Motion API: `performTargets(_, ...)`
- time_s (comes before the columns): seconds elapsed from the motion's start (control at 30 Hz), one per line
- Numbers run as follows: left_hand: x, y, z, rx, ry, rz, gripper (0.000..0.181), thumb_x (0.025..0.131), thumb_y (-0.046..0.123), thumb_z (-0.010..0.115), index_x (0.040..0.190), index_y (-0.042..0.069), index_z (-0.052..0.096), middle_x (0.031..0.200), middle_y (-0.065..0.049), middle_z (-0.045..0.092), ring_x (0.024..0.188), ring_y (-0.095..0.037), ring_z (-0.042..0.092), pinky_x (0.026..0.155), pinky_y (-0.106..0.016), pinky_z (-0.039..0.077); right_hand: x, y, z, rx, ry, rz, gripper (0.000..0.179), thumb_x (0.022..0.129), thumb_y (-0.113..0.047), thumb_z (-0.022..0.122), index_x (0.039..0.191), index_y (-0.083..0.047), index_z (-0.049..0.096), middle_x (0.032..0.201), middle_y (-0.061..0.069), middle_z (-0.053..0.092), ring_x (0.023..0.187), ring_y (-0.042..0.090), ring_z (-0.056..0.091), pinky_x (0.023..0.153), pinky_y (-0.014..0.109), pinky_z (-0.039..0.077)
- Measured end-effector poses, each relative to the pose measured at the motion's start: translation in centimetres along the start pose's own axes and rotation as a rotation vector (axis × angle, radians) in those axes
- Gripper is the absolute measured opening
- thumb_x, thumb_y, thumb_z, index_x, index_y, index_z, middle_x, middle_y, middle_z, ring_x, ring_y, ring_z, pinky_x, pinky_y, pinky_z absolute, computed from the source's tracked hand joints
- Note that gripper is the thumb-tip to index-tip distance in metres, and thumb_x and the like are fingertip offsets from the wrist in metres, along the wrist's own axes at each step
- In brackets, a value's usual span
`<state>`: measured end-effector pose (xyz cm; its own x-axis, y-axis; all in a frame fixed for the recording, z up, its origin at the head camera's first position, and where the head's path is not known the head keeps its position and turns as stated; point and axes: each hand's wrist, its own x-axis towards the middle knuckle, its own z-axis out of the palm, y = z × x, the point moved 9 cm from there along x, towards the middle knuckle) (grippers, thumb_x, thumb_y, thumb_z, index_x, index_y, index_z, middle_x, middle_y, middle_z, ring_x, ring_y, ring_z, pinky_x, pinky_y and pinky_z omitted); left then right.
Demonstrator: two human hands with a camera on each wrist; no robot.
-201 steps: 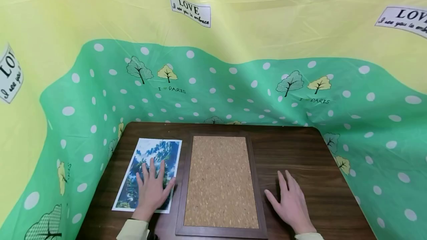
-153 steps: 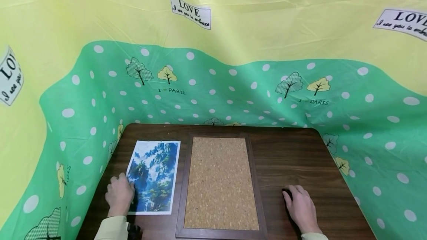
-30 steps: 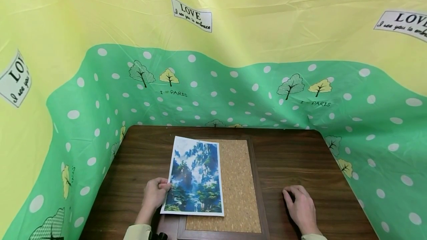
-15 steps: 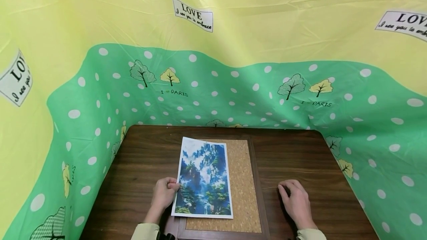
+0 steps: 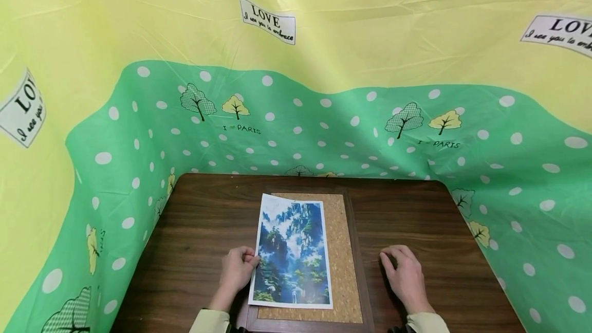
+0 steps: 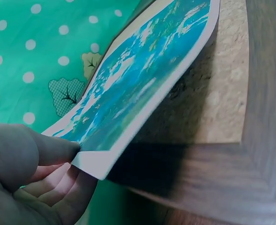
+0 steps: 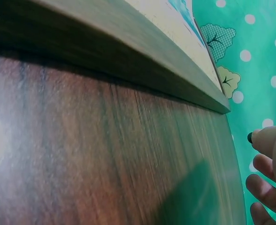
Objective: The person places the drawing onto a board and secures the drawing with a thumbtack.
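Observation:
My left hand (image 5: pixel 238 269) pinches the left edge of a blue mountain-landscape print (image 5: pixel 293 256) between thumb and fingers. The white-bordered sheet is tilted over a cork board (image 5: pixel 344 271) in a dark wooden frame (image 5: pixel 361 271), covering much of the cork. Seen from the left wrist, the print (image 6: pixel 142 84) bends and its near corner stands clear of the board. My right hand (image 5: pixel 407 276) is just right of the frame, fingers loosely curled. A small dark spot shows at one digit's tip in the right wrist view.
The board lies on a dark wood-grain table (image 5: pixel 439 220). A green and yellow cloth (image 5: pixel 296 112) printed with dots and trees hangs behind it and along both sides. The frame's raised edge (image 7: pixel 142 61) runs beside my right hand.
Earlier the print lay flat left of the board under my left hand; now that hand has carried it rightward over the cork. My right hand, once spread flat, has curled and lately shifted left.

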<state>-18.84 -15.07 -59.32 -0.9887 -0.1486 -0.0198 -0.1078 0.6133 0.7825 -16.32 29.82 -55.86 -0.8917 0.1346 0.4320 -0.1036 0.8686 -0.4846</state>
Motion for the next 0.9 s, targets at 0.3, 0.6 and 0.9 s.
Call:
performTargets(0.3,-0.4,0.9,0.5,0.019,0.031,0.038,0.015,0.083,0.010,0.087,0.077,0.012,0.074,0.070,0.006,0.068,0.064,-0.006,0.059,0.065,-0.030,0.051,0.2,-0.3,0.6,0.005,-0.008,-0.014,0.006,0.089,-0.006,0.083,0.090,-0.011,0.079,0.102,0.005,0.070,0.090,0.028,0.070,0.070,0.049,0.056)
performTargets(0.6,-0.4,1.6,1.1,0.009,0.006,0.062,0.015,0.083,0.008,0.088,0.076,0.011,0.074,0.069,0.006,0.067,0.063,-0.006,0.058,0.063,-0.029,0.050,0.6,-1.1,1.1,0.032,-0.017,-0.035,0.007,0.090,-0.003,0.082,0.093,-0.009,0.080,0.103,0.006,0.070,0.092,0.028,0.070,0.073,0.053,0.057)
performTargets(0.9,-0.5,1.9,1.5,0.030,0.026,0.072,0.018,0.081,0.007,0.089,0.073,0.013,0.074,0.066,0.007,0.065,0.062,-0.008,0.056,0.065,-0.033,0.050,1.1,-2.0,1.7,0.053,-0.011,-0.068,0.008,0.088,-0.003,0.083,0.092,-0.008,0.079,0.101,0.007,0.070,0.091,0.028,0.071,0.075,0.053,0.056)
